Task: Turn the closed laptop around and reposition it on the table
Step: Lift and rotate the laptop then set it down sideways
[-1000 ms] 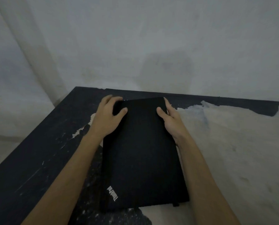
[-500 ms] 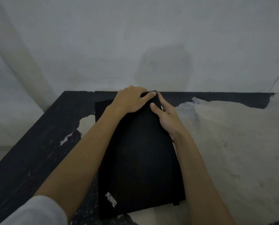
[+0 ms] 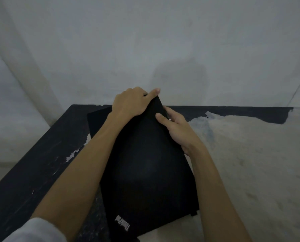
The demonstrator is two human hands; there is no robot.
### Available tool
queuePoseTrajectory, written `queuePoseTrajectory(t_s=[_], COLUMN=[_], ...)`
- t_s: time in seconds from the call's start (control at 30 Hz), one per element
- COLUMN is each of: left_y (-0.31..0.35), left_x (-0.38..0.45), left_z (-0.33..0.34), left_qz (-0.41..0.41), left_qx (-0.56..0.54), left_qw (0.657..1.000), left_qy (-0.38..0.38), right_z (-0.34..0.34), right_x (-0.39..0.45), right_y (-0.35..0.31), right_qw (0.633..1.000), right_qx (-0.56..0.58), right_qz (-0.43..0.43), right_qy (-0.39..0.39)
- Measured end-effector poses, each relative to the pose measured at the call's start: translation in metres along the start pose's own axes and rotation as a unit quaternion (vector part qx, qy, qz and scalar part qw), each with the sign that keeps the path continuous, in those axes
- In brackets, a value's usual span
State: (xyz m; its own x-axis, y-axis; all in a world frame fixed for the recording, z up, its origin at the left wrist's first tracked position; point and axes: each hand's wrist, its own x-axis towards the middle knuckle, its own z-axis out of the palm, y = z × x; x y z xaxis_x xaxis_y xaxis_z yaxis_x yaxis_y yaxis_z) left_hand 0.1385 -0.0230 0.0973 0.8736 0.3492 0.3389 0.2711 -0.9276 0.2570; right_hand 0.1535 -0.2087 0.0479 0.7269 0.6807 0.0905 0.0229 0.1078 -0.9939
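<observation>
A closed black laptop [image 3: 145, 172] lies lengthwise in front of me on the worn table [image 3: 250, 163], its white logo near my body. Its far right corner is raised off the table and stands up against the wall. My left hand [image 3: 130, 102] reaches across and grips that raised far corner from above, index finger stretched along the edge. My right hand [image 3: 177, 130] holds the laptop's right edge just below that corner, thumb on the lid and fingers underneath. The far left corner still rests low on the table.
The table's black coating has peeled to pale patches, mostly on the right. A grey wall [image 3: 163, 49] rises directly behind the table's far edge. The table's left edge [image 3: 23, 168] drops off to a pale floor. A white sleeve covers my left upper arm.
My left hand has crossed from the far left corner to the far right corner. The far right corner has lifted higher. My right hand has stayed on the right edge.
</observation>
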Motion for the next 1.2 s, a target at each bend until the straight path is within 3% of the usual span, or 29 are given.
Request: queuePoseTrajectory(t_s=[0.07,0.17,0.33,0.53,0.6,0.7,0.87,1.03,1.2], left_y=[-0.006,-0.017,-0.036,-0.064,-0.07,-0.074,-0.071,-0.063,-0.054], left_x=[0.002,0.004,0.007,-0.001,-0.004,-0.008,-0.013,-0.018,-0.023], left_z=[-0.01,-0.024,-0.044,-0.045,-0.04,-0.027,-0.009,0.011,0.027], left_qz=[-0.033,-0.079,-0.171,-0.257,-0.281,-0.318,-0.356,-0.363,-0.374], left_qx=[-0.018,-0.059,-0.14,-0.317,-0.39,-0.479,-0.567,-0.606,-0.589], left_qw=[0.999,0.993,0.968,0.9,0.864,0.804,0.734,0.703,0.716], left_qy=[0.028,0.068,0.119,0.154,0.148,0.151,0.113,0.075,0.023], right_z=[-0.003,-0.012,-0.031,-0.042,-0.044,-0.049,-0.054,-0.067,-0.09], right_x=[-0.002,-0.007,-0.021,-0.029,-0.027,-0.022,-0.019,-0.021,-0.023], right_y=[-0.007,-0.018,-0.036,-0.045,-0.039,-0.028,-0.011,-0.002,0.005], right_qw=[1.0,0.992,0.948,0.877,0.873,0.903,0.934,0.942,0.939], right_qx=[-0.012,-0.127,-0.316,-0.418,-0.388,-0.262,-0.182,-0.165,-0.184], right_qz=[0.002,0.003,0.001,-0.052,-0.072,-0.116,-0.17,-0.167,-0.131], right_qy=[-0.007,0.005,0.039,0.233,0.286,0.319,0.255,0.241,0.258])
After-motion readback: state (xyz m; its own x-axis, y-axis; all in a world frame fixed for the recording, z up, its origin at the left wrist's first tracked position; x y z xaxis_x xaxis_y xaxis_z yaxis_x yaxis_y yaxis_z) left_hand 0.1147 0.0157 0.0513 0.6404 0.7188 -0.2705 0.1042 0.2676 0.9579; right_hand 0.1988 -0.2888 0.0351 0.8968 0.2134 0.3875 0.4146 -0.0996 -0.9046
